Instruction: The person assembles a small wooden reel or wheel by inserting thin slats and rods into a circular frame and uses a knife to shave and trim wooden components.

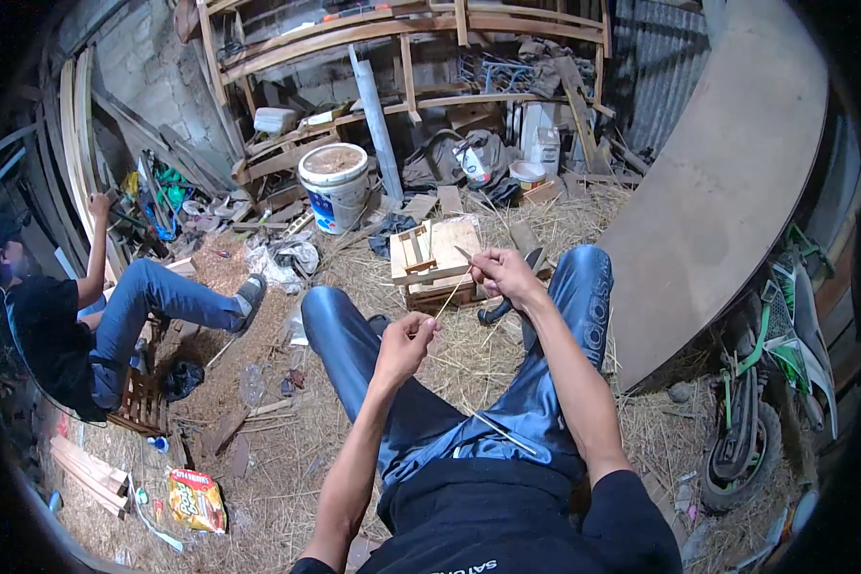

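Above my lap, my left hand [407, 349] is closed in a pinch on one end of a thin yellowish strip [451, 296], like a straw or sliver of wood. The strip slants up toward my right hand [507, 275], which is closed. A small pointed blade [463, 254] sticks out from its fingers to the left; its handle is hidden in the grip. Across my blue trousers lies a pale thin stick [505, 432]. Just beyond my hands stands a low wooden block [458, 237] with a small wooden frame [414, 251] on it.
At the left another person [53, 320] sits on a slatted crate [142, 402]. A white bucket [336, 191] and wooden racks [383, 38] stand at the back. To the right lean a large brown board [727, 182] and a small motorbike [751, 411]. Straw [507, 373] covers the floor.
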### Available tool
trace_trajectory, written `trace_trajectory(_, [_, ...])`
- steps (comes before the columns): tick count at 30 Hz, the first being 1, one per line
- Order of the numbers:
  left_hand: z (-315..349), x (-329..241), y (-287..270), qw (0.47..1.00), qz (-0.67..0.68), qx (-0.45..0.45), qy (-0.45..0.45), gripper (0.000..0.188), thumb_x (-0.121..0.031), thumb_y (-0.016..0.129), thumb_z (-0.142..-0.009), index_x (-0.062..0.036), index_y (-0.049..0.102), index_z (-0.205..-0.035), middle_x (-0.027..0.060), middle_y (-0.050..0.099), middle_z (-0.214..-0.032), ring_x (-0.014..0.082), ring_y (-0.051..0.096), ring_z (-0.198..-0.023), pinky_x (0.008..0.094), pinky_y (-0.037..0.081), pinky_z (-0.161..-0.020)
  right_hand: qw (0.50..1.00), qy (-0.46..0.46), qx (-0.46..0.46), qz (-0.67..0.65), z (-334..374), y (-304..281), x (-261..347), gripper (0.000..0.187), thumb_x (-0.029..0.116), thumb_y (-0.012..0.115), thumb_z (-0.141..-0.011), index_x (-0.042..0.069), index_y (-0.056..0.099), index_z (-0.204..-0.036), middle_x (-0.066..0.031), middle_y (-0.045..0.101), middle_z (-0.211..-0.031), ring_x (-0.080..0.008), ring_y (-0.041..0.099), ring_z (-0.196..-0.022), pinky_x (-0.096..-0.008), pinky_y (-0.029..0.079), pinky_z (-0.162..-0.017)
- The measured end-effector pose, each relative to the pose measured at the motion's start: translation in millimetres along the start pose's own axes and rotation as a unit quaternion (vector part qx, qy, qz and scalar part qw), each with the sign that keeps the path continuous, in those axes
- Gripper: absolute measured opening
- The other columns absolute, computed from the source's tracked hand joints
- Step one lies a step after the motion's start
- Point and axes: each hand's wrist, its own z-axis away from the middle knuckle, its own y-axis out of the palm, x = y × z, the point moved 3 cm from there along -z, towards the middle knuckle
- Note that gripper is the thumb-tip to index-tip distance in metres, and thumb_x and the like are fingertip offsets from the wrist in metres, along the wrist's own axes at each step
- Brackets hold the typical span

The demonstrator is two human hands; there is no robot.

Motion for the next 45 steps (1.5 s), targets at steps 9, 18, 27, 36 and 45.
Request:
trace_trajectory(9, [-22,-6,-37,0.997,-0.022,-0.069,0.026,0.022,-0.019,0.054,-0.09,-0.0001,0.063,-0.093,0.0039,0.059,-0.068,0.0069,0.049,-0.055,0.0243,0.039,-0.05,0.994,-0.022,-0.039,0.104,-2,-7,24,0.021,0.017,0.048,-0.095,0.001,0.058,-0.087,0.0025,0.051,-0.062,-0.0036,0.044,-0.049,-0.0204,0.036,-0.042])
trace_trajectory(18, [-35,-9,-48,0.982,-0.116,-0.13,0.074,0.021,-0.019,0.058,-0.088,0.0006,0.063,-0.092,0.0095,0.063,-0.072,0.0144,0.056,-0.062,0.0293,0.045,-0.059,0.882,-0.289,-0.134,0.346,8,25,59,0.019,0.018,0.06,-0.086,0.004,0.06,-0.099,-0.0069,0.06,-0.077,-0.0187,0.058,-0.059,-0.0333,0.046,-0.055])
trace_trajectory(27, [-51,-16,-66,0.947,-0.264,-0.079,0.165,0.02,-0.02,0.063,-0.083,-0.0016,0.066,-0.089,0.0139,0.066,-0.081,0.025,0.062,-0.068,0.0345,0.048,-0.064,0.744,-0.326,-0.015,0.583,0,34,48,0.011,0.006,0.057,-0.077,0.01,0.061,-0.086,-0.0063,0.057,-0.093,-0.0312,0.063,-0.073,-0.0431,0.05,-0.062])
trace_trajectory(36, [-112,3,-130,0.994,-0.077,-0.025,0.077,0.026,-0.027,0.065,-0.085,-0.0009,0.066,-0.085,-0.0029,0.057,-0.067,0.0038,0.047,-0.057,0.0206,0.036,-0.05,0.727,-0.295,-0.009,0.619,-38,5,46,0.012,0.01,0.055,-0.08,0.012,0.065,-0.086,-0.0086,0.061,-0.088,-0.032,0.062,-0.078,-0.0437,0.05,-0.066])
trace_trajectory(45, [-181,-4,-150,0.948,0.269,-0.171,-0.007,0.02,-0.028,0.056,-0.091,-0.0085,0.058,-0.092,0.0013,0.059,-0.08,0.0096,0.057,-0.068,0.0209,0.043,-0.057,0.854,-0.166,0.0,0.494,-95,34,65,0.019,0.023,0.065,-0.079,0.005,0.067,-0.087,-0.0191,0.064,-0.074,-0.0361,0.062,-0.072,-0.0417,0.047,-0.065])
